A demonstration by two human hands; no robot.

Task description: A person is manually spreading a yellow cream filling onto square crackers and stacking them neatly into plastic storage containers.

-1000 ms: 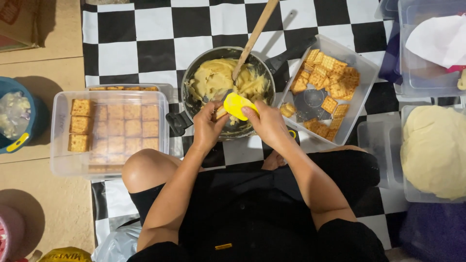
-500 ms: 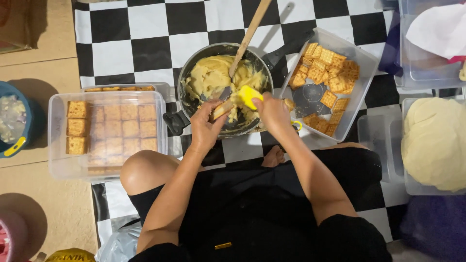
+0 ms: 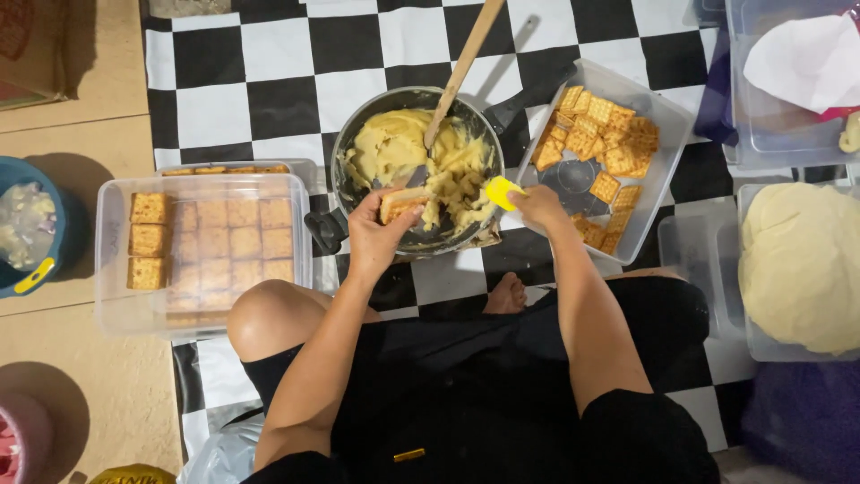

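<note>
Changes since the earlier frames: one second ago both hands met at the near rim of the pan (image 3: 354,143), with the yellow-handled spatula between them. Half a second ago the hands had begun to part. They are now apart, and the left hand has a cracker in it over the pan.

Layout, left to right, relative to the pan:

- Far left of the pan: a blue bowl (image 3: 22,269) with pale chopped contents, on the bare floor.
- Just left of the pan: a clear lidded box (image 3: 112,309) holding rows of square crackers; its right edge is close to the pan's black side handle.
- The pan stands on a black-and-white checked mat (image 3: 251,81) and holds yellow paste. A wooden spoon (image 3: 466,58) stands in the paste, its handle leaning away from the person.
- Left hand (image 3: 376,235): at the near rim of the pan, forearm rising from the left knee. Fingers are closed around the cracker (image 3: 403,204), which is held flat over the paste.
- Right hand (image 3: 537,206): at the near right rim of the pan, forearm running up from the right thigh. It grips the spatula (image 3: 500,191); the blade reaches left over the paste towards the cracker. Whether the blade touches the cracker cannot be told.
- Right of the pan: a clear tray (image 3: 667,148) of loose crackers, touching or nearly touching the pan.
- Far right of the pan: a clear box (image 3: 761,345) with a round of pale dough (image 3: 802,264).
</note>
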